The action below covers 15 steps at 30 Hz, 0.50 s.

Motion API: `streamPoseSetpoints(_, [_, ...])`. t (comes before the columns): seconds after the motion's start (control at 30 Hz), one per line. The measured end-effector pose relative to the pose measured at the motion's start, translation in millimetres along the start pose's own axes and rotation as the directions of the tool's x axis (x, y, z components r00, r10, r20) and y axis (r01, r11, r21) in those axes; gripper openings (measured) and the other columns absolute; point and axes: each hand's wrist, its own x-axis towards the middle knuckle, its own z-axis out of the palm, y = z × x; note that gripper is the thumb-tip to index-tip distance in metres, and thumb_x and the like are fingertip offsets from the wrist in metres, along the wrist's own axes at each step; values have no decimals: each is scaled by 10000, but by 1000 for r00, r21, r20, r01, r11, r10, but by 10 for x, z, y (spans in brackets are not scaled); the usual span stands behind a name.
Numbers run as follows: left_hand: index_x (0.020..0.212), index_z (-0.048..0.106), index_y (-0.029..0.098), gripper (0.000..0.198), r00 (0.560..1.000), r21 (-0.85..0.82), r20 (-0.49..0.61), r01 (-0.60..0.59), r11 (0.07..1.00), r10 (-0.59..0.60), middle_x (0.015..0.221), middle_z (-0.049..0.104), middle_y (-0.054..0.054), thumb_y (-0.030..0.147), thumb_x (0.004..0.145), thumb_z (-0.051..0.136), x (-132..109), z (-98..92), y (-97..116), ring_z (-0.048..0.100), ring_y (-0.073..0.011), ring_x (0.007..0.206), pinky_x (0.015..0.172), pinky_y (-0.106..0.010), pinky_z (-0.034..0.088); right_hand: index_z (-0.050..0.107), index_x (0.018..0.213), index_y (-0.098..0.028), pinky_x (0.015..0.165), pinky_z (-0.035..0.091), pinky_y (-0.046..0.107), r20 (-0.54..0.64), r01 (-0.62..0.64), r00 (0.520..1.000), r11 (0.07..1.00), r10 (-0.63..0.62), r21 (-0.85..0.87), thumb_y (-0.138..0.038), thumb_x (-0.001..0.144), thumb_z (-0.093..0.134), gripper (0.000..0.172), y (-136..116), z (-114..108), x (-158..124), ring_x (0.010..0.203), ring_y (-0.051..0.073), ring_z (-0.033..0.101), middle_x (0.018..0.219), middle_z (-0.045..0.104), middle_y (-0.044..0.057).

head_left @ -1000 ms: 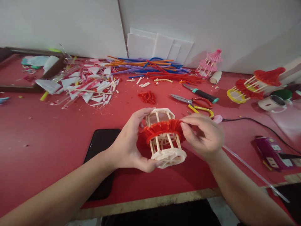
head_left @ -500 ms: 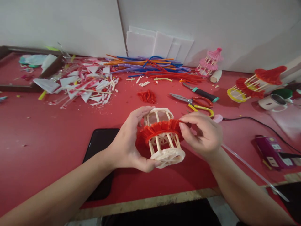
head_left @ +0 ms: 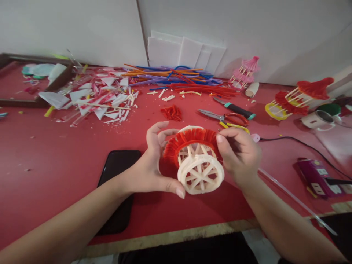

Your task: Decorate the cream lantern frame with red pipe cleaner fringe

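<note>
Both my hands hold a small cream stick-built lantern frame (head_left: 200,173) with a red fuzzy ruffle (head_left: 189,139) wrapped round its upper ring. The frame is tipped so its spoked round base faces me. My left hand (head_left: 154,165) cups its left side, thumb at the base rim and fingers behind the ruffle. On the right side, my right hand (head_left: 239,156) is closed, fingertips pressed on the ruffle. The whole piece hangs just above the red table (head_left: 55,154).
A black phone (head_left: 117,183) lies under my left wrist. Scissors (head_left: 222,117), a teal-handled cutter (head_left: 236,108) and red pipe-cleaner bits (head_left: 172,112) lie behind. Coloured pipe cleaners (head_left: 178,79), paper scraps (head_left: 93,97), finished lanterns (head_left: 299,97), a glue gun cable (head_left: 297,141), a purple box (head_left: 319,178).
The lantern frame has been tipped toward me, so its spoked base now faces the camera. My left thumb slid along the base rim; my right hand stayed on the ruffle.
</note>
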Motion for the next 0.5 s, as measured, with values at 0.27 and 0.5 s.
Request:
streamPoseSetpoints(0.27, [1470, 166, 356, 1101, 998, 10, -55, -30, 1000, 30, 1496, 371, -195, 445, 676, 924, 2, 6, 43, 375, -442, 1479, 1092, -663, 487, 633, 878, -228, 614, 510, 279, -16, 186, 982, 971, -190, -148, -182, 915, 644, 60, 1, -16, 14, 685, 137, 627, 768, 671, -10])
streamPoseSetpoints(0.5, [1490, 152, 452, 1200, 995, 34, -85, -53, 998, 56, 1571, 317, -128, 413, 604, 961, 4, 47, 62, 358, -432, 1487, 1126, -734, 411, 613, 839, -224, 583, 478, 265, -1, 175, 984, 975, -177, -134, -166, 915, 631, 97, -22, -28, 28, 632, 121, 582, 708, 638, -23])
